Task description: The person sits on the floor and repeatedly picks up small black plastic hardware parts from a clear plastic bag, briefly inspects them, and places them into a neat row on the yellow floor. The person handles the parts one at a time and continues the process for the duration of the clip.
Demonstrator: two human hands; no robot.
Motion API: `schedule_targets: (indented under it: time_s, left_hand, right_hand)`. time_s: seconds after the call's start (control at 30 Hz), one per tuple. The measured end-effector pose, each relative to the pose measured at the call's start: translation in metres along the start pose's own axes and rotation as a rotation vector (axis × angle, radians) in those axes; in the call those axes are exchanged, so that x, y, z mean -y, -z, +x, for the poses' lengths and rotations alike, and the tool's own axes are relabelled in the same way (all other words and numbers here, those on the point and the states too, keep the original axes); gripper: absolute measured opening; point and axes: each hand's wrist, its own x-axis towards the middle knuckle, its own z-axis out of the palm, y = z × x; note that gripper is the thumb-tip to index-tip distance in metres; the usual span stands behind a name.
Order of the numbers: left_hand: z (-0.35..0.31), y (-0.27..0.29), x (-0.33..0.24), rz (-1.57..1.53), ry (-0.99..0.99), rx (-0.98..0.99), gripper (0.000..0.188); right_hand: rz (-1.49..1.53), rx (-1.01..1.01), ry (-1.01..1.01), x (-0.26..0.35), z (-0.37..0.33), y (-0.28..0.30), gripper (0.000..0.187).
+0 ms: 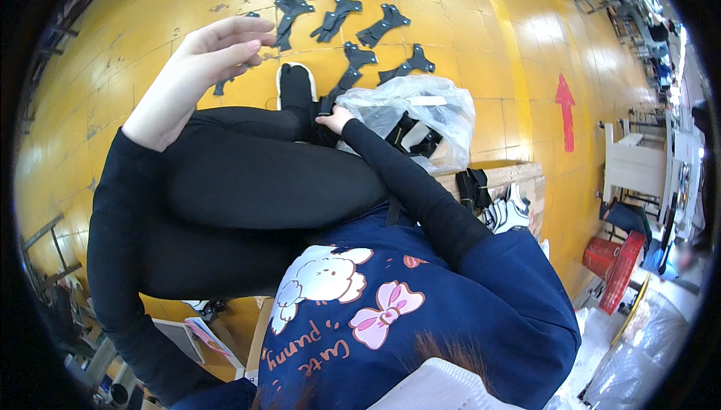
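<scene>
Bag (443, 110) of black pieces (414, 136)

Black cut pieces (342, 18) on a yellow floor (451, 27) with a red arrow (565, 110); clear plastic bag (420, 113).

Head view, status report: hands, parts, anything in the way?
Left hand raised, open, empty. Right hand at clear plastic bag, grip unclear. Flat black cut-out pieces laid on yellow floor.

A red arrow (565, 110) painted on the yellow floor (451, 19), with a white table (635, 162) just right of it, a red crate (616, 260) below the table, and a wooden box (511, 177) left of the arrow.
</scene>
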Motion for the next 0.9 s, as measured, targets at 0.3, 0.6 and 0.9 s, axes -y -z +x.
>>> schedule_targets:
  time_s: [0.3,0.6,0.9]
  left_hand:
    - [-0.002,-0.007,-0.001,0.088,0.051,0.073,0.031]
    - [-0.002,-0.007,-0.003,0.11,0.087,0.071,0.031]
    - [-0.002,-0.01,-0.002,0.117,0.087,0.096,0.031]
  right_hand:
    - [0.168,-0.019,0.279,-0.048,-0.072,0.044,0.044]
    - [-0.477,-0.415,-0.237,-0.218,-0.109,0.079,0.038]
    - [-0.628,-0.24,-0.446,-0.192,-0.107,0.071,0.021]
